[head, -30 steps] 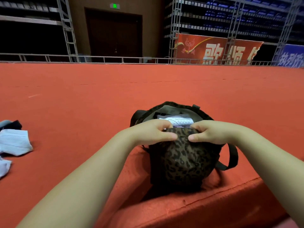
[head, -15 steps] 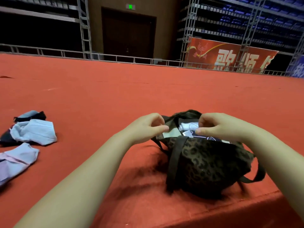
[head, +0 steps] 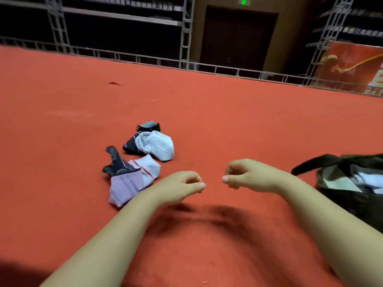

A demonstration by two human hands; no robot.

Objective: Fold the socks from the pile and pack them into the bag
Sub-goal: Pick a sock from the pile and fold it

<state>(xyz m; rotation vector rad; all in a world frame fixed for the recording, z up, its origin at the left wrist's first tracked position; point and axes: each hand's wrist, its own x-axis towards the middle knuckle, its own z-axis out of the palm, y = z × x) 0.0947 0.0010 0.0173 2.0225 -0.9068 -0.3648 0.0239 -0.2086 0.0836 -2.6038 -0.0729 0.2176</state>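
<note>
Red carpet floor [head: 207, 125] fills most of the head view, both bare forearms reaching out over it. Left hand [head: 182, 184] hangs above the carpet, fingers curled in toward the palm, thumb against the fingertips, holding nothing. Right hand [head: 246, 176] is the same: grip curled closed, empty, thumb tip pointing left. The two hands are near each other with a gap of bare carpet between them, neither touching anything. Blurry shadows lie on the carpet under the wrists.

Sock pile [head: 141, 160] sits on the floor left of and beyond the left hand, loose, not folded. Far part: white sock [head: 158, 149] bunched up, lying on a black sock [head: 129, 145], with another black and grey sock [head: 149, 126] just behind. Near part: striped pink sock [head: 124, 187] closest to the left forearm, its near edge partly hidden by the arm; pale pink sock [head: 150, 168] touching it on the right; black patterned sock [head: 117, 162] sticking out at the back left.

Dark bag [head: 356, 208] lies at the right edge of the view, beside the right forearm, cut off by the frame. Its mouth is open and white fabric [head: 371, 179] shows inside, too blurred to say what. Black strap [head: 310, 165] runs out to the left from the bag's rim, over the carpet.

Background: metal railing [head: 145, 59] along the far carpet edge, steel scaffolding [head: 186, 27], dark door [head: 238, 38] with a green exit sign [head: 244, 2] above, red banner [head: 352, 67] at far right.
</note>
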